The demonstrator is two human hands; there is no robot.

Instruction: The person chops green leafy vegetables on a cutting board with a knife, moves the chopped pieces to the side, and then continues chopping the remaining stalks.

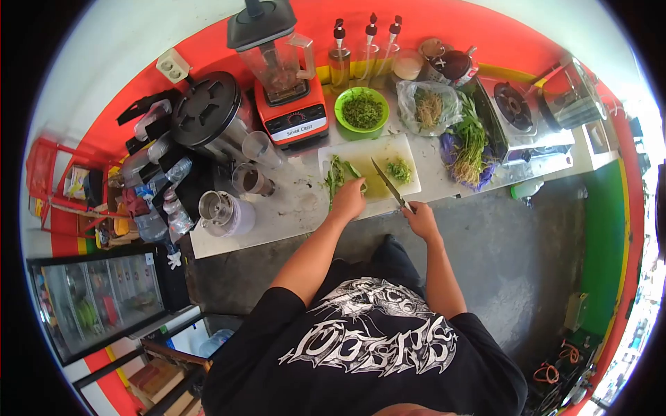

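My right hand (422, 220) is closed round the handle of a kitchen knife (390, 183), whose blade slants up and left over the white cutting board (408, 147). My left hand (349, 201) is at the board's front edge, its fingers closed on green stalks (355, 170). More long leafy greens (335, 175) lie just left of those fingers. Right of the blade sits a small heap of chopped greens (399, 170). Behind the board stands a lime-green bowl (340, 118) filled with chopped greens (363, 109).
A red blender (290, 114) stands behind, left of the bowl. Cups (253, 180) and a metal-topped jar (225, 213) occupy the counter's left. Rightward are a plastic bag of greens (430, 107), a rooted bunch (472, 149) and a gas stove (513, 107). Pump bottles (340, 59) line the wall.
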